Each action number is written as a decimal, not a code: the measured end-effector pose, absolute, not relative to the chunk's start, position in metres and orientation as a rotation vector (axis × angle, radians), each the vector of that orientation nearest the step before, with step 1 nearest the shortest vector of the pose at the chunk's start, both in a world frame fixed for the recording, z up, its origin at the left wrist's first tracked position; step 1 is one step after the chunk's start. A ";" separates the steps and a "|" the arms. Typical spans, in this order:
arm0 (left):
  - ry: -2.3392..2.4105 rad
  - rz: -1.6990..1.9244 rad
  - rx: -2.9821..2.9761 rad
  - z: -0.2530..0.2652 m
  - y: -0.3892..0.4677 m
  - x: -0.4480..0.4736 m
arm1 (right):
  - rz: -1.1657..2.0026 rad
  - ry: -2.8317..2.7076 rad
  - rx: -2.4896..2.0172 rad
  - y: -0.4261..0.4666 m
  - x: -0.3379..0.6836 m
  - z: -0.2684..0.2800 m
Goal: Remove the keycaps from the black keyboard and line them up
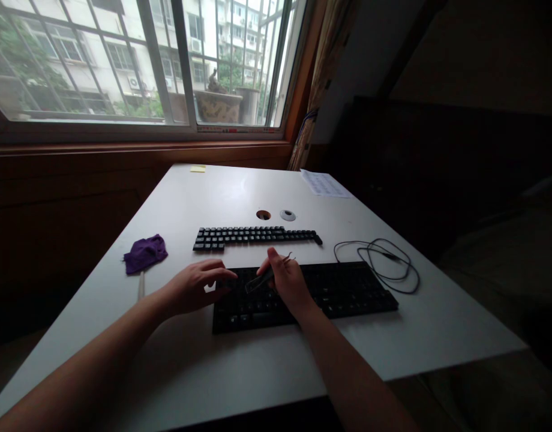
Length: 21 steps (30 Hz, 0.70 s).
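Note:
A black keyboard (348,288) lies across the table in front of me, some of its left part hidden by my hands. My right hand (287,282) is closed around a dark tool that looks like a keycap puller (258,282). Thin bent wires stick out above the fist, and the tool's other end points down-left over the keys. At the keyboard's left end rests my left hand (199,285), its fingers curved and thumb apart from them. I see nothing clearly held there. Behind the keyboard, loose black keycaps (253,235) are laid out in rows.
A purple cloth (145,254) lies at the left, with a pale stick (141,285) by it. The coiled cable (393,276) is right of the keyboard. Farther back are a cable hole (263,215), a round cover (287,215), printed paper (324,183) and a yellow note (197,169).

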State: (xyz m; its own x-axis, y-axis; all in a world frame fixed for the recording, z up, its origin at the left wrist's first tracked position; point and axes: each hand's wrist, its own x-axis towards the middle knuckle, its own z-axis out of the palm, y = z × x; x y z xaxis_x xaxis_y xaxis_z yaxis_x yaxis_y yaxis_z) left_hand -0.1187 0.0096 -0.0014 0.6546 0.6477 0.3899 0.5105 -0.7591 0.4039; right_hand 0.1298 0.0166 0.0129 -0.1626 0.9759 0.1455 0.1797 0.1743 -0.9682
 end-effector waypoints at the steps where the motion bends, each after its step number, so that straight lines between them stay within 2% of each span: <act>1: 0.920 0.778 2.606 -0.001 0.009 -0.118 | 1.133 -1.513 -1.137 0.016 0.129 0.014; 21: 0.882 0.953 2.416 0.007 0.006 -0.109 | 1.362 -1.504 -0.954 0.015 0.121 0.015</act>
State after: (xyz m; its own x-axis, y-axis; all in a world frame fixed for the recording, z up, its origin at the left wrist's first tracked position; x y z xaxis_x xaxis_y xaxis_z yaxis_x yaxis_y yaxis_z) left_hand -0.1093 0.0058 0.0075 0.5694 0.6792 0.4631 0.4090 -0.7227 0.5571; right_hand 0.1206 0.0150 0.0154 -0.3286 0.9386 0.1055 -0.0123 0.1075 -0.9941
